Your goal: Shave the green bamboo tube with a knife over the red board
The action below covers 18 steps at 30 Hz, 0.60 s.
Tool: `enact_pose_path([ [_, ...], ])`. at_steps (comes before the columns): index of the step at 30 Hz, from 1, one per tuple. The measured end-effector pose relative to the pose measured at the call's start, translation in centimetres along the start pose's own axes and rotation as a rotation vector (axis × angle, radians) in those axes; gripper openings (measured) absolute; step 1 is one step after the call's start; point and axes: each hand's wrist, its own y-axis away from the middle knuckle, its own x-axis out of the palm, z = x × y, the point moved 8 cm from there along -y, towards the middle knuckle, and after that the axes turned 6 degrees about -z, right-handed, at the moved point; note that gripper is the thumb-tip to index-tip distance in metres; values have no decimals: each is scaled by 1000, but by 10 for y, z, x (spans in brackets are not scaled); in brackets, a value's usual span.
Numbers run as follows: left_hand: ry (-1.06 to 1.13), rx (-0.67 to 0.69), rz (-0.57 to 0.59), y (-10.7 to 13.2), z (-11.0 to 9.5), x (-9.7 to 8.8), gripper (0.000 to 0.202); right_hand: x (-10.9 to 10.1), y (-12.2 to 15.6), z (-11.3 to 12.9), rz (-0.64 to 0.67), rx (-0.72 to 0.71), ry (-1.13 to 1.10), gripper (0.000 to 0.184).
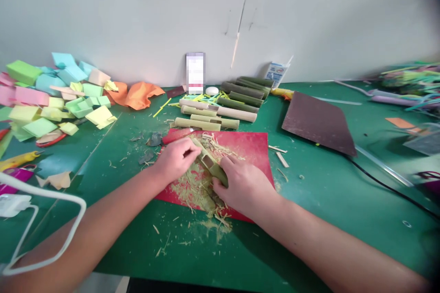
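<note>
A green bamboo tube (215, 168) with a rectangular slot cut in its side lies slantwise over a red sheet (256, 146). My right hand (242, 181) is wrapped round its near end. At its far end, my left hand (175, 158) has curled fingers, with thumb and fingertips pinched together against the tube's left edge. Pale bamboo shavings and dust (189, 185) cover much of the sheet under both hands. Just behind my left hand rests a red-handled tool (178, 134), its working end not clearly visible.
Several cut bamboo tubes (237, 112) lie in a row behind the sheet, near a propped phone (195, 73) and a small carton (276, 73). Folded paper boxes (72, 87) pile up at left. A dark brown board (318, 121) and a black cable (385, 181) occupy the right.
</note>
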Motion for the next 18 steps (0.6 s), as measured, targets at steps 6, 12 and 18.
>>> enact_pose_path([
  [6, -23, 18, 20, -1, -7, 4, 18, -1, -1, 1, 7, 7, 2, 12],
  [12, -108, -80, -57, 1, 19, -12, 18, -2, 3, 2, 45, 20, -7, 13],
  [18, -106, -158, -192, 6, 19, -30, 11, -1, 4, 3, 59, 31, -1, 14],
])
